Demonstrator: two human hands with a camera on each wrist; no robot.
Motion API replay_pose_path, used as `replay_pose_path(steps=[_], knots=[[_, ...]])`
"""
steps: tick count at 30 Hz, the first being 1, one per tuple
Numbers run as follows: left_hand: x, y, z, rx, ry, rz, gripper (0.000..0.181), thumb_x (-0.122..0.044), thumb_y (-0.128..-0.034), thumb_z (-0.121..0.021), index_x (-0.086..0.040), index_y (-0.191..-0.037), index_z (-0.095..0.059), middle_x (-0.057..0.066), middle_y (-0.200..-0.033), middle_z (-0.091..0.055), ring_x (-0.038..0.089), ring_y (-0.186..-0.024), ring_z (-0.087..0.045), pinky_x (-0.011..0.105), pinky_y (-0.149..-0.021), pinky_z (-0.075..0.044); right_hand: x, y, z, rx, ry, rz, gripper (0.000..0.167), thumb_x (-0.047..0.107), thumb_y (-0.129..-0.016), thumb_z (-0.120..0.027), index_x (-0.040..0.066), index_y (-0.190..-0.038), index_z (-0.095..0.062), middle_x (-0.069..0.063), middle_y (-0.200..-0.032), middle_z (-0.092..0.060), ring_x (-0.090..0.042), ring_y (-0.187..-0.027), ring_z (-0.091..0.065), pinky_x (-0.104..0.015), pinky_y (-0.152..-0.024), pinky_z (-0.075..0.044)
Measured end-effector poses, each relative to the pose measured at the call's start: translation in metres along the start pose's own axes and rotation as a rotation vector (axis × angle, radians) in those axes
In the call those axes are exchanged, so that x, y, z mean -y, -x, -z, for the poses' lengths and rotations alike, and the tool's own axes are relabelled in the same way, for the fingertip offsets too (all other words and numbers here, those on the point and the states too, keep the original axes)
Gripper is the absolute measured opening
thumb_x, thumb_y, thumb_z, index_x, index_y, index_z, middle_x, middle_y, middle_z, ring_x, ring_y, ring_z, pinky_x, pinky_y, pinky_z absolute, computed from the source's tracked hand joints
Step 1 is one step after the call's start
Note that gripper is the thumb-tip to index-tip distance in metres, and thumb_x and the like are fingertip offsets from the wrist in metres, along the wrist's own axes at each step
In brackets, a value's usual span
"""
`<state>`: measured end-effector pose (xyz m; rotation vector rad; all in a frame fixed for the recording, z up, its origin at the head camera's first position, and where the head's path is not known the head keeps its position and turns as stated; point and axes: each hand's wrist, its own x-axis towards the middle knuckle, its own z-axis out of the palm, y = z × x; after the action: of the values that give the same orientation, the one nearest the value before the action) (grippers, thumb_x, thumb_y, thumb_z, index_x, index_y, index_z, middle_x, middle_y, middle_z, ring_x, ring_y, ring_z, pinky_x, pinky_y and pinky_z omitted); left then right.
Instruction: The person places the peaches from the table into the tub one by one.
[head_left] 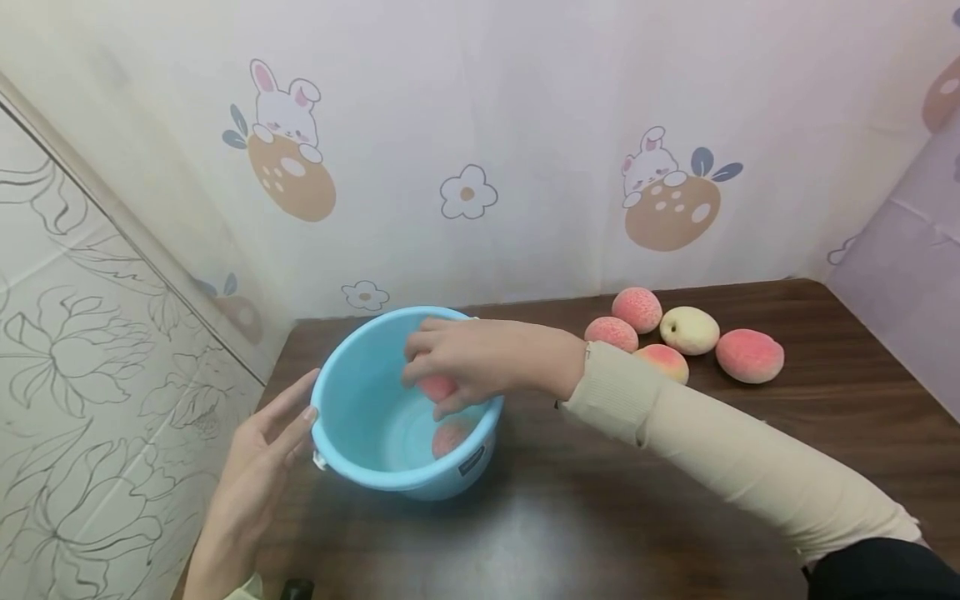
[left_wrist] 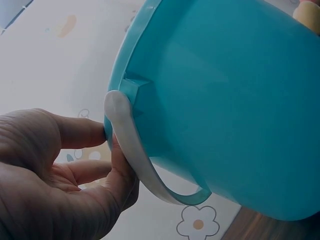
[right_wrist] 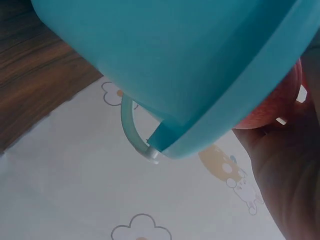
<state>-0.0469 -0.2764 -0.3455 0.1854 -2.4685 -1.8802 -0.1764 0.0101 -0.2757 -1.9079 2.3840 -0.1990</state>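
Note:
A light blue bucket (head_left: 438, 485) stands on the brown table. At its left side my left hand (head_left: 251, 458) pinches the rim; in the left wrist view thumb and fingers meet there beside the white handle (left_wrist: 140, 162). Over the bucket's mouth, my right hand (head_left: 487, 354) reaches in from the right. It holds a pink-red peach (head_left: 437, 387) in curled fingers, and the same peach (right_wrist: 275, 105) shows behind the rim in the right wrist view. Another peach (head_left: 447, 437) lies on the bucket's bottom, partly hidden by the near rim.
Right of the bucket lie several fruits on the table (head_left: 600, 517), among them a pale yellow one (head_left: 690, 330) and a red peach (head_left: 750, 356). My right sleeve partly covers one peach (head_left: 663, 362). Patterned cloth (head_left: 540, 167) hangs behind. A small black object (head_left: 297, 590) sits at the front edge.

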Motion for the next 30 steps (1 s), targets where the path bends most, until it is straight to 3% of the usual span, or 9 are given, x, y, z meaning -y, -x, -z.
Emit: replay_pose_path(steps=[5,13,21,26,30], knots=[[0.000,0.000,0.000,0.007,0.015,-0.012,0.056,-0.031,-0.1064,-0.061,-0.017,-0.158,-0.046,0.006,-0.167,-0.041,0.012,-0.149,-0.046,0.016,-0.101,-0.051,0.000,-0.003,-0.001,0.050,0.014,-0.026,0.046,0.037,-0.090,-0.084,0.024,-0.131,-0.070,0.002,-0.126,-0.063,-0.017,-0.116,-0.051,-0.026,-0.087,-0.054],[-0.001,0.000,0.000,-0.002,0.003,0.004,0.056,-0.032,-0.1057,-0.063,-0.018,-0.158,-0.047,0.005,-0.167,-0.042,0.026,-0.155,-0.039,0.017,-0.100,-0.052,-0.002,-0.008,-0.005,0.138,0.058,-0.046,0.050,0.034,-0.090,-0.083,0.027,-0.137,-0.067,0.002,-0.121,-0.066,-0.019,-0.113,-0.055,-0.031,-0.091,-0.052],[0.000,0.001,0.000,0.004,0.019,-0.017,0.055,-0.030,-0.1062,-0.062,-0.017,-0.157,-0.047,0.004,-0.166,-0.043,0.016,-0.152,-0.043,0.016,-0.101,-0.051,0.001,-0.012,-0.005,0.200,0.001,-0.095,0.034,0.028,-0.090,-0.084,0.023,-0.122,-0.074,0.004,-0.114,-0.068,-0.017,-0.109,-0.055,-0.029,-0.089,-0.054],[0.002,0.002,0.001,0.008,0.036,-0.029,0.055,-0.028,-0.1064,-0.062,-0.015,-0.157,-0.047,0.005,-0.166,-0.043,0.005,-0.145,-0.049,0.016,-0.101,-0.051,-0.001,-0.016,-0.007,0.245,-0.034,-0.133,0.035,0.024,-0.090,-0.084,0.023,-0.124,-0.073,0.005,-0.118,-0.067,-0.017,-0.113,-0.054,-0.028,-0.088,-0.054],[0.003,0.002,0.000,0.003,0.029,-0.023,0.054,-0.029,-0.1063,-0.062,-0.016,-0.157,-0.047,0.004,-0.166,-0.044,0.008,-0.147,-0.048,0.016,-0.101,-0.051,-0.004,-0.020,-0.010,0.257,-0.060,-0.141,0.032,0.020,-0.092,-0.082,0.023,-0.123,-0.073,0.004,-0.116,-0.067,-0.017,-0.113,-0.054,-0.027,-0.088,-0.054]])
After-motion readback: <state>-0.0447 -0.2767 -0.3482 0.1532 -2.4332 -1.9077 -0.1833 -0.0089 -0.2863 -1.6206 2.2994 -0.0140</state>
